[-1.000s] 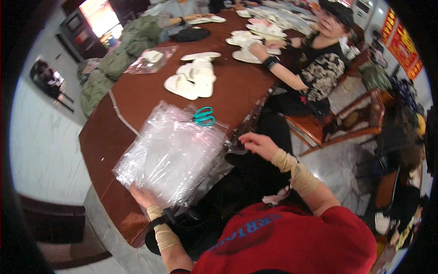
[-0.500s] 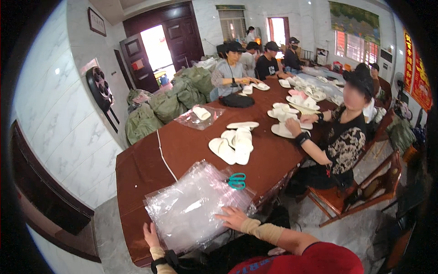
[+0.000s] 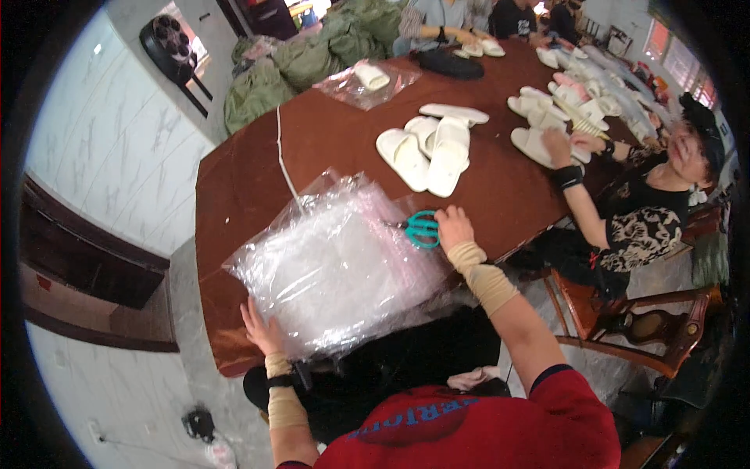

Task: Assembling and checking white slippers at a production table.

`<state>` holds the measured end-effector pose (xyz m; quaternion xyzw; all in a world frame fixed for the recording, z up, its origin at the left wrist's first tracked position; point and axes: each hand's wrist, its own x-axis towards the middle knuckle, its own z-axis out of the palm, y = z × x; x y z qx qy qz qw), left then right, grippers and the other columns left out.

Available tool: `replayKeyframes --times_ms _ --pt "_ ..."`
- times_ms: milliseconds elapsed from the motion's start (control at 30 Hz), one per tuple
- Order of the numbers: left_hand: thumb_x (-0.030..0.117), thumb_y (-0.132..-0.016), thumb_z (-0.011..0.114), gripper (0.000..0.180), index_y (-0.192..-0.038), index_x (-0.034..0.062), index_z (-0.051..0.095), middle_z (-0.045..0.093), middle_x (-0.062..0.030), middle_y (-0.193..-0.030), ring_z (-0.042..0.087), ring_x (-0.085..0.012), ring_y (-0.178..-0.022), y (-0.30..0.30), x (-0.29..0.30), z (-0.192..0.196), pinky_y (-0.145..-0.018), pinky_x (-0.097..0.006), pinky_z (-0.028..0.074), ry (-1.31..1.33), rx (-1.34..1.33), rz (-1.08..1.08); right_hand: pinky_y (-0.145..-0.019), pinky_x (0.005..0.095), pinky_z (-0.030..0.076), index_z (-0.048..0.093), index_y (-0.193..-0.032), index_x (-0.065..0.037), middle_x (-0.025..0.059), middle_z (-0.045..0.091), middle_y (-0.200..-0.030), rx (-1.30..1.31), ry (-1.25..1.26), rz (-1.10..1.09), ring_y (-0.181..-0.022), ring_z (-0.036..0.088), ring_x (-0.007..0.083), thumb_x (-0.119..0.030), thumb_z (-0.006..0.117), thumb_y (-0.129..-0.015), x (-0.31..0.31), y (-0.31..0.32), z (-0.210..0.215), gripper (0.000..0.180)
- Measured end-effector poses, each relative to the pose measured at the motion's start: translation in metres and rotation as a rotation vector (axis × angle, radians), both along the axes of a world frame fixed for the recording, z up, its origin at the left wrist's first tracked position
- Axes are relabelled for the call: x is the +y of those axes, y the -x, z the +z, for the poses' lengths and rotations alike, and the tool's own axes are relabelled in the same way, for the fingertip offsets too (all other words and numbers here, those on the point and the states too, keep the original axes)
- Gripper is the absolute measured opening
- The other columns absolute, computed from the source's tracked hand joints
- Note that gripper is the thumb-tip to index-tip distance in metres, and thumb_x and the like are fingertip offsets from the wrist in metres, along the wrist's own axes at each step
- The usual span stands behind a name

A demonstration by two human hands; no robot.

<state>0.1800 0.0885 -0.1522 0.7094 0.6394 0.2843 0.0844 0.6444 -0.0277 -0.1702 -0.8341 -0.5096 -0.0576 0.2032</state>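
Observation:
A stack of clear plastic bags point(image 3: 328, 270), pinkish along its right side, lies flat on the brown-covered table point(image 3: 242, 187) in front of me. At the stack's lower left edge is my left hand point(image 3: 262, 328), open, its fingers apart and touching the plastic. My right hand point(image 3: 455, 228) is over the table beside the teal-handled scissors point(image 3: 423, 230), fingers stretched out at the handles' right side; I cannot tell whether they touch. The scissors' dark blades point left, onto the edge of the bags.
Several white slippers point(image 3: 449, 156) lie beyond the scissors. A bagged slipper point(image 3: 371, 76) and a black cap-like item point(image 3: 448, 64) are farther back. At the right, a co-worker point(image 3: 656, 203) handles slippers by a wooden chair point(image 3: 648, 328). Green sacks point(image 3: 258, 94) stand behind the table.
My right hand has left the bags and moved right and forward to the scissors. The left hand stays at the stack's left edge. My view has tilted downward.

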Motion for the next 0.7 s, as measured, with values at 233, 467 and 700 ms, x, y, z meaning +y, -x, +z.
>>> replayKeyframes --times_ms 233,467,700 --pt "0.011 -0.083 0.061 0.04 -0.123 0.019 0.06 0.039 -0.013 -0.143 0.04 -0.0366 -0.128 0.031 0.007 -0.026 -0.101 -0.053 0.033 -0.107 0.13 -0.233 -0.075 0.0426 0.047 0.058 -0.104 -0.009 0.0103 0.054 -0.096 -0.114 -0.054 0.202 -0.094 0.054 0.0295 -0.024 0.07 -0.075 0.019 0.033 0.004 0.035" --pt "0.004 -0.076 0.066 0.048 -0.122 0.0155 0.058 0.036 -0.0154 -0.144 0.039 -0.0396 -0.128 0.03 0.0 -0.017 -0.104 -0.046 0.035 -0.129 0.074 -0.31 -0.082 0.0441 0.044 0.056 -0.11 -0.007 0.0144 0.056 -0.098 0.047 -0.243 0.019 -0.094 0.052 0.0349 -0.02 0.069 -0.078 0.026 0.04 0.034 0.037" --pt "0.005 -0.077 0.067 0.052 -0.127 0.0129 0.056 0.035 -0.0171 -0.146 0.034 -0.0396 -0.132 0.037 0.005 -0.011 -0.108 -0.045 0.03 -0.068 -0.106 -0.387 -0.087 0.0431 0.044 0.063 -0.101 -0.009 0.013 0.053 -0.114 0.072 -0.316 0.43 -0.103 0.051 0.0341 -0.015 0.068 -0.078 0.039 0.078 0.052 0.024"
